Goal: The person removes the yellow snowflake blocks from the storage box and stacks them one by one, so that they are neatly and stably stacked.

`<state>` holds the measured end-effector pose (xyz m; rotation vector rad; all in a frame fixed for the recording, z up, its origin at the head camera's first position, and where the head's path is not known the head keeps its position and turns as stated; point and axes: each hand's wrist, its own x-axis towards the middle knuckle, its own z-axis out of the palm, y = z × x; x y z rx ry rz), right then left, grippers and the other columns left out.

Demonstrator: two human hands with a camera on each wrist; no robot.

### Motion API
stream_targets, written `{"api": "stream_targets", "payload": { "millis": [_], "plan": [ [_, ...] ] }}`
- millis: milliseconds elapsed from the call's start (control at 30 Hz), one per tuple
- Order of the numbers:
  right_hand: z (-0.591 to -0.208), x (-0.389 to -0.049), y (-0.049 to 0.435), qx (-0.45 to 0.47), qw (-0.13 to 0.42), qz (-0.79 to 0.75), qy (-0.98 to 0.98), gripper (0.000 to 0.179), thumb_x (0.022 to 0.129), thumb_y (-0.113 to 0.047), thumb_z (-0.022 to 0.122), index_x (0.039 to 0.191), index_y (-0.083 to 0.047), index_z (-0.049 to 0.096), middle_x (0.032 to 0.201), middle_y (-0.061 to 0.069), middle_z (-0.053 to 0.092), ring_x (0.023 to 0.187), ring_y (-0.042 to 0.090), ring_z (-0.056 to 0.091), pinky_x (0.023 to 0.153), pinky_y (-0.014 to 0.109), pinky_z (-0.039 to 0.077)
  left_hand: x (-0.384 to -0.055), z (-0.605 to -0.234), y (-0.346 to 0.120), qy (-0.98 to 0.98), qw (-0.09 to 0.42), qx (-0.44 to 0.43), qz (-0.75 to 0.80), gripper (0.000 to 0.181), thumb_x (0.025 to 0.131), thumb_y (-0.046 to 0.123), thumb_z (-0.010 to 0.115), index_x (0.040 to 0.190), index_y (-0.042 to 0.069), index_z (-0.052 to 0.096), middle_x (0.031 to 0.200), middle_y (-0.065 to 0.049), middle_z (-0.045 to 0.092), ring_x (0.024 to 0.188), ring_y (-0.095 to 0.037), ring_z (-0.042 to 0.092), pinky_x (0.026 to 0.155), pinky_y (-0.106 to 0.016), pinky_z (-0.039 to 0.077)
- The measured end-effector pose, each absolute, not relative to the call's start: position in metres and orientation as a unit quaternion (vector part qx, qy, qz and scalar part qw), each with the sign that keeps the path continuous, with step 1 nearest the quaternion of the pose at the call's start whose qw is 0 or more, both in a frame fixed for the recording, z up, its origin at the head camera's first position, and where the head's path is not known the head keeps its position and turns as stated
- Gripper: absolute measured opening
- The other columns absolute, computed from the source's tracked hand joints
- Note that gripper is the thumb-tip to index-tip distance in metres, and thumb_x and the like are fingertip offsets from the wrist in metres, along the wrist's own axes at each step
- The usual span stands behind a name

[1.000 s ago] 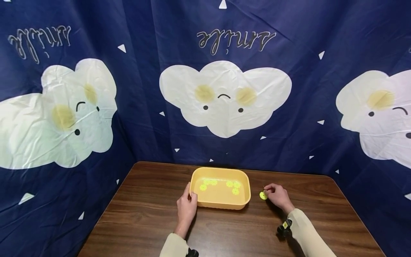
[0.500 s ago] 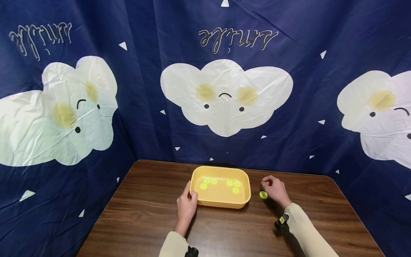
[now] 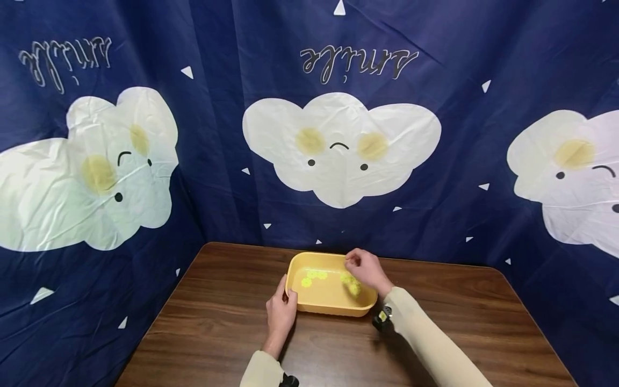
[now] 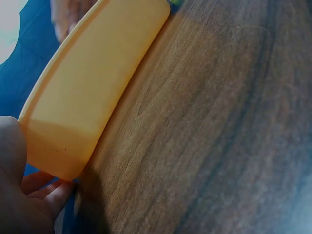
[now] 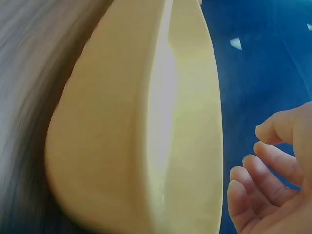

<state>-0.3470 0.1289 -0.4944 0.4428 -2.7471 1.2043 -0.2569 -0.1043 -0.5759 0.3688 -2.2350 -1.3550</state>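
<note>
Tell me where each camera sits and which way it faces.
Head: on the head, facing forward and down at the yellow tray, table and blue curtain; left fingers, right fingers and sleeves show.
Left wrist: on that wrist, facing along the tray's outer wall and the table; left fingers at lower left, right fingers blurred at top left.
Right wrist: on that wrist, facing the tray's wall and rim, curtain beyond; right fingers at lower right.
Shared: head and left wrist both show left fingers gripping the tray.
</note>
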Motion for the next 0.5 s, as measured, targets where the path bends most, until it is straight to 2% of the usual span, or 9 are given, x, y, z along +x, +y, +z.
{"api": "stream_targets", "payload": {
  "millis": [300,500],
  "plan": [
    [-0.518,-0.35,0.066,0.182,-0.028,0.408,-0.894,0.021,0.086,-0.015,0.074,0.103,-0.002,0.072,0.077,0.0,0.061,0.067,0.009,0.052,0.063,0.024,0.043,-0.256,-0.576,-0.105,-0.824,0.249,0.132,-0.492,0.048,0.092,0.012,0.065,0.14,0.009,0.062,0.116,-0.019,0.074,0.094,-0.03,0.07,0.083,-0.049,0.056],
    [-0.532,-0.347,0.043,0.185,-0.059,0.39,-0.9,0.023,0.083,-0.012,0.076,0.102,0.001,0.072,0.067,-0.001,0.056,0.057,0.009,0.048,0.057,0.022,0.04,-0.257,-0.576,-0.104,-0.824,0.255,0.136,-0.488,0.048,0.091,0.013,0.065,0.139,0.011,0.063,0.113,-0.018,0.075,0.091,-0.03,0.07,0.081,-0.049,0.056]
  ]
}}
